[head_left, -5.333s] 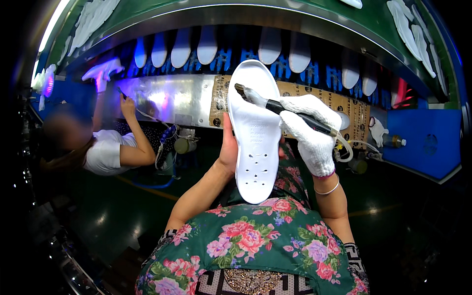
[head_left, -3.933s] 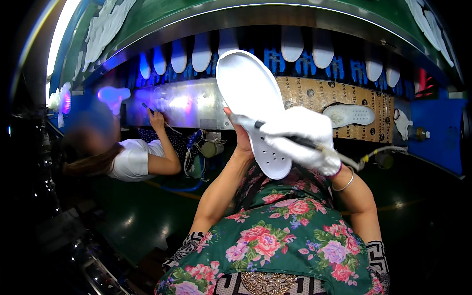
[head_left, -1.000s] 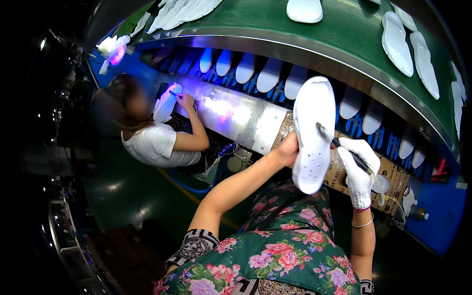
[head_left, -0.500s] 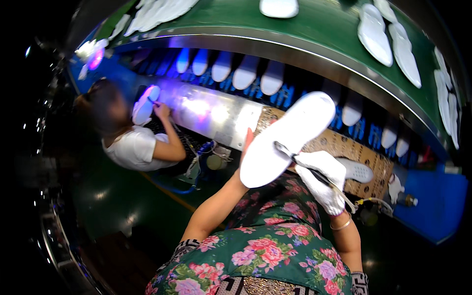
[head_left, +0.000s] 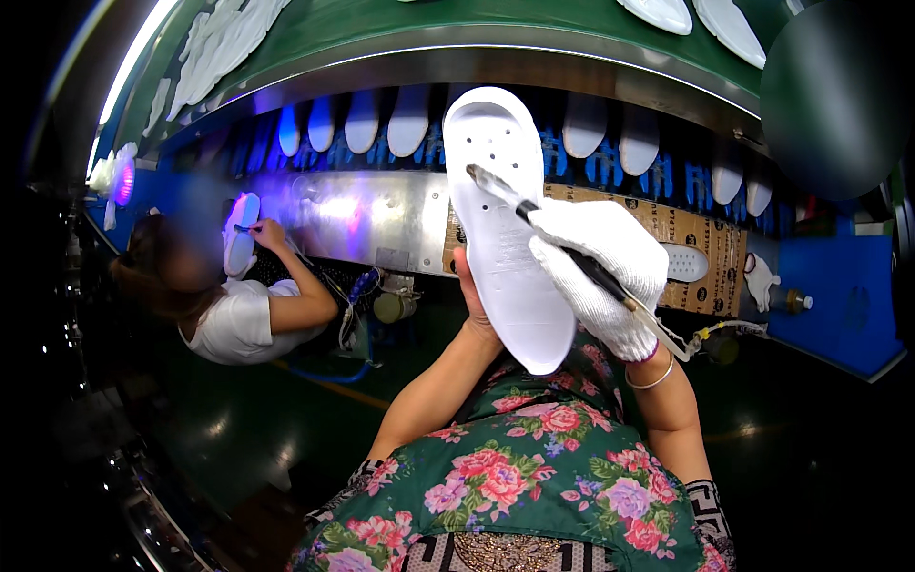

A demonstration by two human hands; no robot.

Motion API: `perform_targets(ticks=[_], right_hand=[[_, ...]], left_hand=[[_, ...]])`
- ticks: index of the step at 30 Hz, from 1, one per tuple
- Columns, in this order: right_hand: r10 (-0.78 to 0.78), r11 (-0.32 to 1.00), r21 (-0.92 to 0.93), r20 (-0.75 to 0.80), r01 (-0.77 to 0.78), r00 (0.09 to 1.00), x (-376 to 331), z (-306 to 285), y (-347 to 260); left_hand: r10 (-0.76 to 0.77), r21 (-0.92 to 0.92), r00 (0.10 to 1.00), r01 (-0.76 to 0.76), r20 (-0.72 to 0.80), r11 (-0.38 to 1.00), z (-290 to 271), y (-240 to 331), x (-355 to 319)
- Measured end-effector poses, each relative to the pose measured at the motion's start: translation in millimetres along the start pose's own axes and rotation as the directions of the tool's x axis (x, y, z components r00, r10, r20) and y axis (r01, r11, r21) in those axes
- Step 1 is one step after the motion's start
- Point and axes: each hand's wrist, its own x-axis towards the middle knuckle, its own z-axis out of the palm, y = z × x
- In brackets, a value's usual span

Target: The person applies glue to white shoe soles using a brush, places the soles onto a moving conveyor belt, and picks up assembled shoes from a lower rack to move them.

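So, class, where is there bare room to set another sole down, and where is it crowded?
Bare: the metal plate between the co-worker's hand and the cardboard, and the green surface between the left white pile and the upper-right soles. Crowded: the middle, with the held sole, brush and gloved right hand, and the row of soles behind.

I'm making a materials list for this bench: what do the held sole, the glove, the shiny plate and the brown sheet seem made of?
Held sole: likely molded foam or rubber, matte white, with a smooth surface and small holes. Glove: knitted fabric, perhaps cotton, from its stitched texture. Shiny plate: apparently sheet metal, from its silvery glare. Brown sheet: probably cardboard, dull and printed.
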Motion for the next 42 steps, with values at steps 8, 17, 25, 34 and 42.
perform_targets(ticks=[8,17,25,34,42], right_hand=[[0.222,0.967,0.121,0.028,-0.223,0.975,-19,8,8],[0.152,0.982,0.135,-0.127,-0.135,0.98,-13,8,3],[0.16,0.98,0.132,-0.096,-0.146,0.982,-16,26,-6],[0.082,0.996,0.034,-0.037,-0.08,0.996,-21,33,0],[0.029,1.0,0.01,-0.096,-0.028,0.995,-21,30,10]], left_hand=[[-0.12,0.115,0.993,0.117,0.021,0.986,-8,-17,-4],[-0.069,0.141,0.998,0.069,0.0,0.988,-1,-13,7],[-0.014,0.045,0.975,0.004,0.224,0.999,15,1,34],[-0.101,-0.098,0.884,0.163,0.456,0.982,13,10,52],[0.083,-0.118,0.957,-0.052,0.276,0.992,24,18,61]])
